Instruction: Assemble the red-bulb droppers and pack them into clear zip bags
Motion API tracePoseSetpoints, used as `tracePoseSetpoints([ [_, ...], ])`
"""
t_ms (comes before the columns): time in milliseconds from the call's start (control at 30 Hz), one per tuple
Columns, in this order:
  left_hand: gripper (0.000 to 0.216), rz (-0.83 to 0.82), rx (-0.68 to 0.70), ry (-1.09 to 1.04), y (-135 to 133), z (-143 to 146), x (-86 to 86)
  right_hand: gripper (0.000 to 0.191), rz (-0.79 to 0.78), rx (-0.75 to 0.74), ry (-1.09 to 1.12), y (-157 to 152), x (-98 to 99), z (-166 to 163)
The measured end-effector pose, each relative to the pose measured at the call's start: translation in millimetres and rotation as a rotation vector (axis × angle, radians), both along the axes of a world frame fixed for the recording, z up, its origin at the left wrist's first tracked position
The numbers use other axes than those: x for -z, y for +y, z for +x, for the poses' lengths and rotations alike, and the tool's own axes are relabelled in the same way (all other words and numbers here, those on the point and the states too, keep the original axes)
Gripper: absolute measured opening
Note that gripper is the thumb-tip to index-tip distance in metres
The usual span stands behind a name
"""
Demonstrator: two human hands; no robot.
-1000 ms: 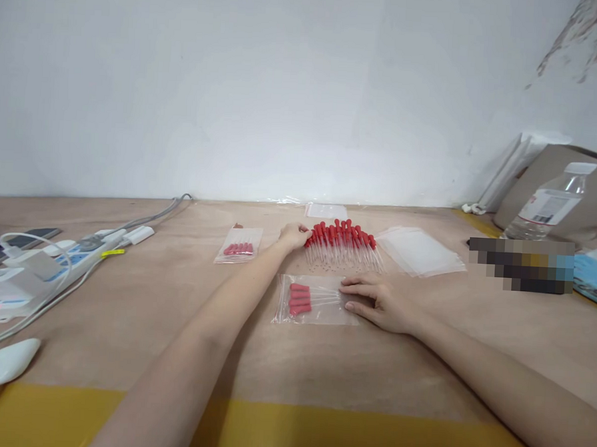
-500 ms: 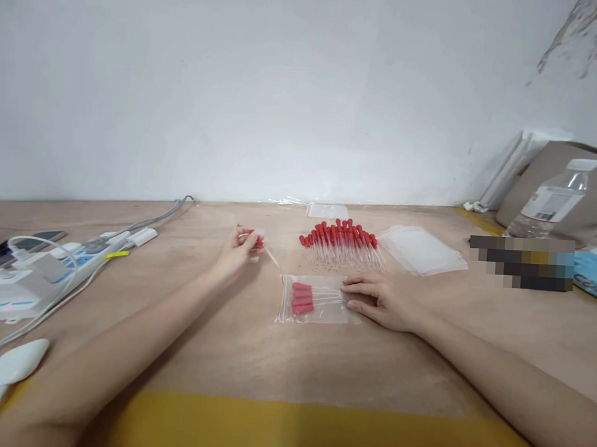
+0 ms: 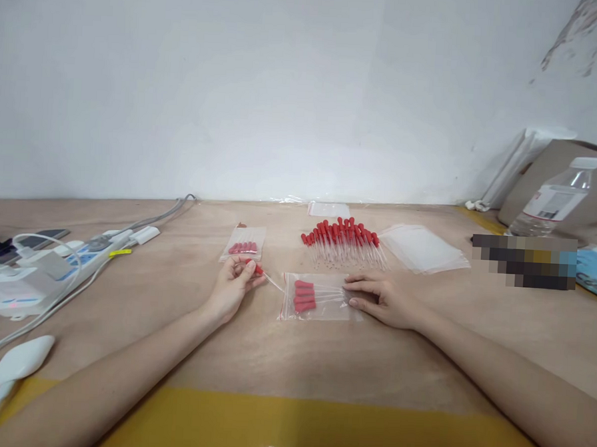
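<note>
My left hand [image 3: 231,283] is closed in a pinch on a red-bulbed dropper [image 3: 274,283]. The dropper's clear stem points right and down, its tip close to the left, red-lined edge of a clear zip bag [image 3: 330,310]. Inside this bag lie several droppers, red bulbs at the left. Stretched fingers of my right hand [image 3: 382,301] rest on the bag's right end, thumb and forefinger apart. Just beyond my left hand is another zip bag [image 3: 254,237] with several droppers inside. A row of loose droppers [image 3: 345,236] lies behind the front bag.
A fanned stack of flat clear bags [image 3: 424,249] lies right of the loose droppers, and another flat bag [image 3: 328,210] by the wall. At left are a power strip [image 3: 79,263] with cables and a white charger [image 3: 19,362]. A water bottle [image 3: 554,200] stands at right.
My left hand has moved nearer to me, keeping the dropper, and the filled bag behind it now shows. My right hand stays on the front bag.
</note>
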State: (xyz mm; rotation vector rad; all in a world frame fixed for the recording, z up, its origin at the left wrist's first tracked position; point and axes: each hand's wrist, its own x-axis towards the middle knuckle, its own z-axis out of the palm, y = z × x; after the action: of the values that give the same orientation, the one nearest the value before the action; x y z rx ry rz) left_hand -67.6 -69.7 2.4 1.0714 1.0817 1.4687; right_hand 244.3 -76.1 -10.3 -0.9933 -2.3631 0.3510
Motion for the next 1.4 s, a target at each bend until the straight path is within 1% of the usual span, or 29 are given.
tracePoseSetpoints([
  [133, 0.032, 0.035, -0.020, 0.002, -1, 1, 0.4, 0.031, -0.007, -0.011, 0.013, 1, 2.3, 1],
  [400, 0.033, 0.029, -0.007, -0.014, -5, 5, 1.8, 0.031, -0.005, -0.012, 0.017, 2, 2.7, 1],
  [600, 0.035, 0.067, -0.062, -0.055, -7, 7, 5.1, 0.031, -0.017, 0.000, -0.001, 0, -0.1, 0],
  [667, 0.034, 0.069, -0.058, -0.057, -9, 8, 4.0, 0.031, -0.014, -0.006, 0.003, 0, 0.1, 1],
  [767, 0.031, 0.032, -0.020, -0.030, -12, 7, -0.3, 0.031, -0.009, -0.006, 0.009, 1, 1.3, 1],
  [900, 0.025, -0.068, 0.014, -0.028, -14, 2, -6.2, 0.031, 0.004, 0.005, 0.012, 0, 1.3, 1],
  [1067, 0.022, -0.121, 0.053, -0.034, -18, 5, -6.4, 0.031, 0.006, 0.008, 0.009, -1, -0.3, 0],
  [1133, 0.024, -0.120, 0.096, 0.024, -20, 9, -5.4, 0.030, 0.011, 0.008, 0.007, -1, -0.4, 0],
  [1300, 0.025, -0.037, 0.185, 0.395, -23, 16, -4.8, 0.030, 0.018, -0.004, 0.007, -1, -0.9, -4],
  [1400, 0.023, -0.033, 0.247, 0.473, -23, 17, -5.2, 0.031, 0.016, -0.008, 0.001, -2, -2.6, -6],
])
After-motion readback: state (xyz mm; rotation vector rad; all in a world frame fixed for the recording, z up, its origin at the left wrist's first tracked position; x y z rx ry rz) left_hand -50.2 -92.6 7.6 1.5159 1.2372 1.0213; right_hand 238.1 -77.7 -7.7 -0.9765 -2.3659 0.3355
